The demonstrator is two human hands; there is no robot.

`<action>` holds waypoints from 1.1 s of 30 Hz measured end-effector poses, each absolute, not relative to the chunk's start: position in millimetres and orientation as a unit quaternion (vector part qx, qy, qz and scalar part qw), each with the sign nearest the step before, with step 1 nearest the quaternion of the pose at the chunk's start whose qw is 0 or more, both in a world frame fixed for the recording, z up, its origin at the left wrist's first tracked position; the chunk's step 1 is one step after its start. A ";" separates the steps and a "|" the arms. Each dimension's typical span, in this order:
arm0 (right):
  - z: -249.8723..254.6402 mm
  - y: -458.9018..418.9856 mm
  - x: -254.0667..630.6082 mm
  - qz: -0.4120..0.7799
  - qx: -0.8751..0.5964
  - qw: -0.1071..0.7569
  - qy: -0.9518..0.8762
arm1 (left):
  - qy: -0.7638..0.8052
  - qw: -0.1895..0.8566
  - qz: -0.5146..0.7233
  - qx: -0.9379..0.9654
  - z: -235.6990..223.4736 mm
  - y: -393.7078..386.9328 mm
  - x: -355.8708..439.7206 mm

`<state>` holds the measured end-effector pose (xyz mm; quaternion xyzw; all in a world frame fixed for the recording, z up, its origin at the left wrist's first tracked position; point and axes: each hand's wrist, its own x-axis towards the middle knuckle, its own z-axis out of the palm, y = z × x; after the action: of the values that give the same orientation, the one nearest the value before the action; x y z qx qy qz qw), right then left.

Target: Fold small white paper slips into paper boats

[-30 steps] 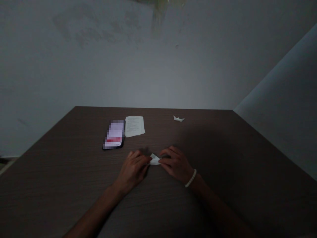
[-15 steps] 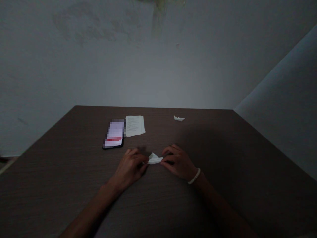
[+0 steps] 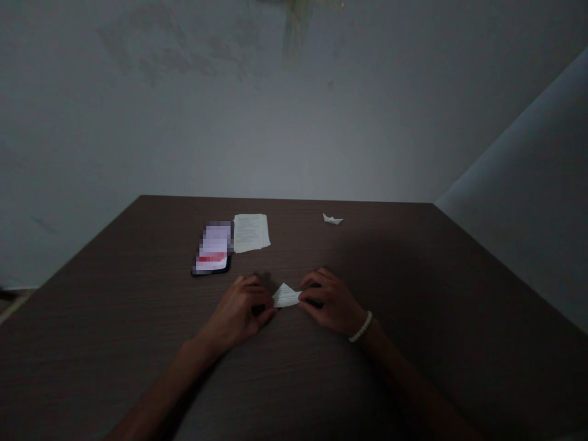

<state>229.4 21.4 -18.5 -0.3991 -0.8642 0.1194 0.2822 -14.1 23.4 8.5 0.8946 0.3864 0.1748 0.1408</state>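
Between my two hands is a small white paper boat (image 3: 285, 296), its pointed peak standing up in the middle and faint printed lines on its side. My left hand (image 3: 243, 309) pinches its left end between thumb and fingers. The right end is pinched by my right hand (image 3: 329, 301), which has a beaded bracelet (image 3: 361, 327) at the wrist. Both tips of the boat are partly hidden by my fingers.
A phone (image 3: 212, 248) with a blurred screen lies on the dark wooden table (image 3: 294, 380), beside a small stack of printed paper sheets (image 3: 250, 233). Another folded paper boat (image 3: 332, 219) sits near the far edge. Behind the table rises a grey wall (image 3: 294, 135).
My hands have drawn slightly apart, the right one shifting right, and more of the paper boat shows between them. Phone, sheets and far boat stay in place.
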 end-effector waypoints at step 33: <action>-21.1 20.8 221.5 0.113 -0.479 0.306 -0.815 | 0.453 0.159 0.236 0.845 -8.5 15.6 3.3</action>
<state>221.5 20.8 -21.1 -0.4795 -0.8146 0.1135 0.3060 3.3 15.6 -8.5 0.8446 0.4531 0.2364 0.1595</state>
